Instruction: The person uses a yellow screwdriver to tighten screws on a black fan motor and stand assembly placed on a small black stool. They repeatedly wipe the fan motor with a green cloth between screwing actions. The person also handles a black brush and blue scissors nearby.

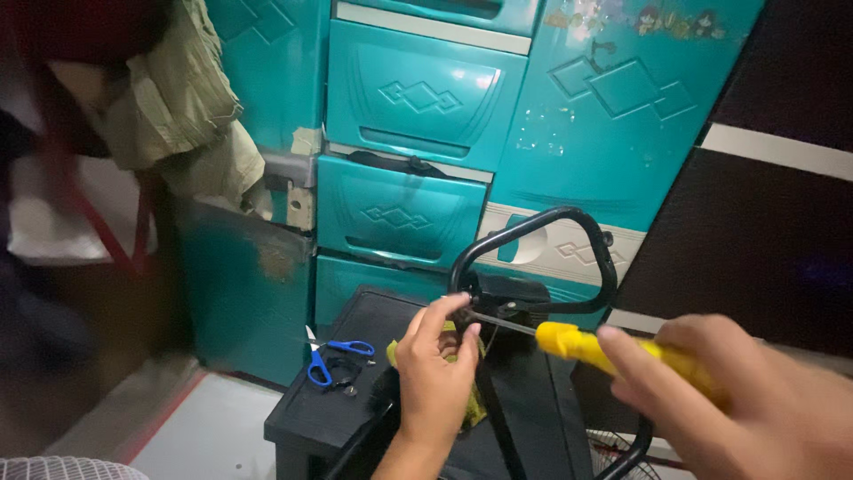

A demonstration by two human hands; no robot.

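The person's right hand (755,400) is wrapped around the yellow handle of a screwdriver (604,348), fingers closed firmly on it, and the thin metal shaft runs leftward from that grip to a small fitting (498,309) at the base of a black curved metal frame (542,244). The tip appears to sit at or on the fitting, though the exact contact is too small to tell. The left hand (435,369) is just beyond the shaft's end, its fingers pinched narrowly at the same fitting, seemingly steadying a small part there; what exactly it pinches cannot be made out. Beneath that hand lies something yellow-green (471,391), partly hidden by the palm.

Judging by this, the work is in its middle: the tool is engaged at the joint and the frame stands upright on the black box-like surface (355,391), but nothing shows whether the fastener is tight or loose, so the fastening step looks not yet finished.

To the left of the pinching hand, well apart from the tool, blue-handled scissors (333,356) lie flat on the same black surface. Behind everything stand teal plastic drawers (409,151).
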